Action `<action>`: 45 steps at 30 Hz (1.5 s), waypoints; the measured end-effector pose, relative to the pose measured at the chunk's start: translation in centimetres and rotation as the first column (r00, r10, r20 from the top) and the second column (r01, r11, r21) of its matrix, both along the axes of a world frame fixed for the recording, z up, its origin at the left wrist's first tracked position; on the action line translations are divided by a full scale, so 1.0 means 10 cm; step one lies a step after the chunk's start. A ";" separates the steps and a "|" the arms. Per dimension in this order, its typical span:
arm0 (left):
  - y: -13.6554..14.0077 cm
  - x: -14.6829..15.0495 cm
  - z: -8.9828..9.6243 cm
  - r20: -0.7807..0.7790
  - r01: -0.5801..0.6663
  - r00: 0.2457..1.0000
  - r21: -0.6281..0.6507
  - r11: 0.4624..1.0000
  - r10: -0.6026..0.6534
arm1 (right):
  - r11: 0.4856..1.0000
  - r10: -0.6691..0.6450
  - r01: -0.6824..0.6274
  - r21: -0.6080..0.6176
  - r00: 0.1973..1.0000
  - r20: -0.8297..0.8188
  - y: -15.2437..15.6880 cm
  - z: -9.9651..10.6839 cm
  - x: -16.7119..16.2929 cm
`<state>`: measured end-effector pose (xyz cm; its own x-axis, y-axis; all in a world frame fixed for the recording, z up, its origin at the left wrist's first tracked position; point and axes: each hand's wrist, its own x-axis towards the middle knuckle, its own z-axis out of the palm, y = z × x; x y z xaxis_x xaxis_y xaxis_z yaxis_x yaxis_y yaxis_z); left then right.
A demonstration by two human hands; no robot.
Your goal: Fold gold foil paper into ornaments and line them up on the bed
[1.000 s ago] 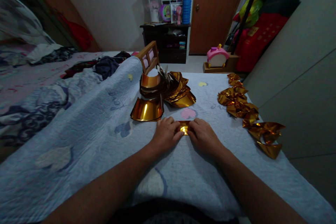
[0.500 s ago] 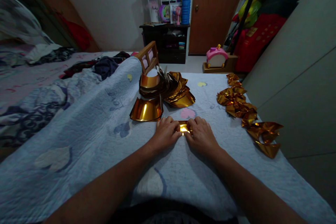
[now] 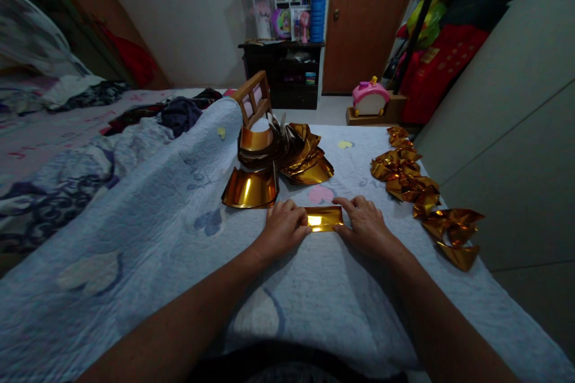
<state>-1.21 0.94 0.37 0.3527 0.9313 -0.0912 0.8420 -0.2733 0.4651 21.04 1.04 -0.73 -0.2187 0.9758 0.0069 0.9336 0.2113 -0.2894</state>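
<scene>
A bedroom is forming the background: a dark cabinet (image 3: 294, 96) is standing against the far wall, with a brown door (image 3: 372, 24) at its right. A pale blue quilt (image 3: 314, 287) is serving as the work surface. A gold foil strip (image 3: 324, 219) is lying flat on the quilt, directly in front of the person and between the two hands.

Orientation: the strip's long axis is running left to right, from one hand toward the other, with the long edges facing toward and away from the body. The left hand (image 3: 284, 228) is the nearer one; it is covering the left end and holding it down between thumb and bent fingers. The right hand (image 3: 367, 230) is resting at the right end with thumb and index finger spread apart, one at each corner, and is not closing on the foil. The light is dim there, so whether the right thumb is actually pressing the near corner cannot be confirmed.

Surrounding items: a stack of curved gold sheets (image 3: 251, 187) is lying beyond the left hand. Crumpled gold pieces (image 3: 411, 185) are forming a row along the quilt's right edge, well apart from the strip.
</scene>
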 end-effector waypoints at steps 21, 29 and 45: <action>0.01 -0.02 -0.03 0.025 0.010 1.000 0.030 0.999 -0.011 | 0.935 0.333 -0.264 0.236 0.883 -0.330 0.03 -0.02 -0.02; 0.01 -0.05 -0.05 0.038 0.036 0.999 0.017 0.999 -0.037 | 0.946 0.324 -0.317 0.069 0.907 -0.267 0.06 -0.10 -0.06; 0.01 -0.04 -0.07 0.193 -0.035 0.981 0.049 0.998 0.025 | 0.954 0.290 -0.297 0.022 0.908 -0.303 0.08 -0.05 -0.04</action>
<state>-1.65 1.02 -0.33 0.3310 0.9433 0.0245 0.7462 -0.2776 0.6051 20.66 1.79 -1.23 -0.4868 0.8684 0.0945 0.6989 0.4520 -0.5543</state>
